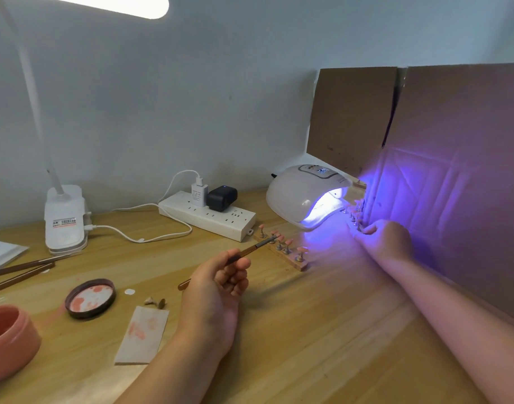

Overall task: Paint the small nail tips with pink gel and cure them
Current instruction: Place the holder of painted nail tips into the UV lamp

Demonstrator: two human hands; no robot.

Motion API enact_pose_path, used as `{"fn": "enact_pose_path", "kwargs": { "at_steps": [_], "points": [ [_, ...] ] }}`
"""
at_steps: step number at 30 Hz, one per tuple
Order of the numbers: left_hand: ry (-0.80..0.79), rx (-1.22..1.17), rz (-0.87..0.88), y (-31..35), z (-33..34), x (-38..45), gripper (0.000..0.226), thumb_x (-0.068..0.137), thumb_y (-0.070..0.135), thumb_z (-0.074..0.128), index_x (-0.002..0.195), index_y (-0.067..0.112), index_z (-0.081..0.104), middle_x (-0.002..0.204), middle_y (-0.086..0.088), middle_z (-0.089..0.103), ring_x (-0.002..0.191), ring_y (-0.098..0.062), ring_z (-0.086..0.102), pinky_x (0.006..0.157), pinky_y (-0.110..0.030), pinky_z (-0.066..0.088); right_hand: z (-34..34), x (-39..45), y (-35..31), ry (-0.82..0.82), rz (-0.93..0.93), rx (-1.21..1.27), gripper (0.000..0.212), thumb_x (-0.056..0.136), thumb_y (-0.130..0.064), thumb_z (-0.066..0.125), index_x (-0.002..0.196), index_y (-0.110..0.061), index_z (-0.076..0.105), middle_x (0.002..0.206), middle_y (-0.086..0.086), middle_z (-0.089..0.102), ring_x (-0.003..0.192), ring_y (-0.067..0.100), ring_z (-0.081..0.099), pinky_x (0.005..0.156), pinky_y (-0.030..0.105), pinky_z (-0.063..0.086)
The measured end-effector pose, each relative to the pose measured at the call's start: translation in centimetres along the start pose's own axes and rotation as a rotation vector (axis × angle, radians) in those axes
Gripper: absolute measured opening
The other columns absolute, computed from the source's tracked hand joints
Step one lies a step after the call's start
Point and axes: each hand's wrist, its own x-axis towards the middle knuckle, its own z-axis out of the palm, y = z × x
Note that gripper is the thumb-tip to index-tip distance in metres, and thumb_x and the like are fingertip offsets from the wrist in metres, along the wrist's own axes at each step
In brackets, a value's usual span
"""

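— What's in front of you?

— A wooden counter (323,316) against a pale wall, with cardboard (454,199) propped along its right edge. I make it the curing step. My right hand (387,243) pinches the end of one strip of nail tips (353,217) just beside the lit curing lamp (305,193) at the back of the counter.

— And the left hand?

— My left hand (218,284) grips the brush (250,250), its fingers curled round the handle, hovering mid-counter.

— Counts?

— Two strips. The second strip (283,249) carries five pink tips, in front of the power strip (206,215). Tips on the held one are too blurred to count. One pink jar (8,336), one lid (90,298).

— Next?

— I judge that strip needs to go squarely through the lamp's mouth without tipping.
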Motion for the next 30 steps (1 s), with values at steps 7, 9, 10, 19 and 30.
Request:
{"fn": "enact_pose_path", "kwargs": {
  "at_steps": [7,9,10,19,30],
  "points": [
    [-0.001,-0.009,0.009,0.2,0.1,-0.2,0.015,0.090,0.013,0.051,0.086,0.006,0.064,0.062,-0.007,0.065,0.052,-0.012,0.056,0.060,-0.025,0.042,0.1,0.0,-1.4,-0.191,-0.006,0.098,0.031,0.070,-0.042,0.081,0.064,-0.013,0.072,0.055,0.005,0.066,0.056,0.018,0.062,0.055,0.029,0.047],
    [-0.002,-0.012,0.008,0.2,0.1,-0.2,0.015,0.090,0.012,0.052,0.086,0.006,0.064,0.062,-0.007,0.065,0.053,-0.013,0.056,0.060,-0.025,0.042,0.1,-0.2,-1.5,-0.290,-0.065,0.261,0.019,0.071,-0.037,0.082,0.075,-0.020,0.075,0.057,0.002,0.066,0.052,0.011,0.061,0.054,0.025,0.045],
    [-0.005,-0.009,0.008,0.2,0.0,-0.2,0.015,0.090,0.012,0.052,0.087,0.006,0.064,0.063,-0.008,0.065,0.053,-0.013,0.055,0.061,-0.025,0.042,-0.1,-0.3,-1.5,-0.351,-0.105,0.326,0.016,0.073,-0.035,0.081,0.082,-0.022,0.076,0.059,0.001,0.067,0.051,0.007,0.059,0.054,0.021,0.046],
    [-0.003,-0.005,0.008,0.2,-0.1,-0.3,0.016,0.091,0.013,0.052,0.087,0.005,0.065,0.064,-0.008,0.066,0.053,-0.012,0.057,0.062,-0.026,0.043,1.0,2.7,-1.8,-0.434,-0.119,-0.014,0.020,0.092,-0.033,0.054,0.103,-0.036,0.071,0.063,-0.006,0.068,0.053,0.017,0.062,0.062,0.032,0.051],
    [0.000,-0.027,-0.003,0.2,-0.1,-0.2,0.015,0.089,0.013,0.053,0.086,0.005,0.066,0.064,-0.008,0.065,0.052,-0.012,0.057,0.060,-0.026,0.042,1.0,3.4,-3.4,-0.510,0.013,0.064,0.048,0.088,-0.015,0.047,0.135,-0.024,0.049,0.062,0.006,0.064,0.049,0.019,0.051,0.049,0.025,0.041]
  ]
}}
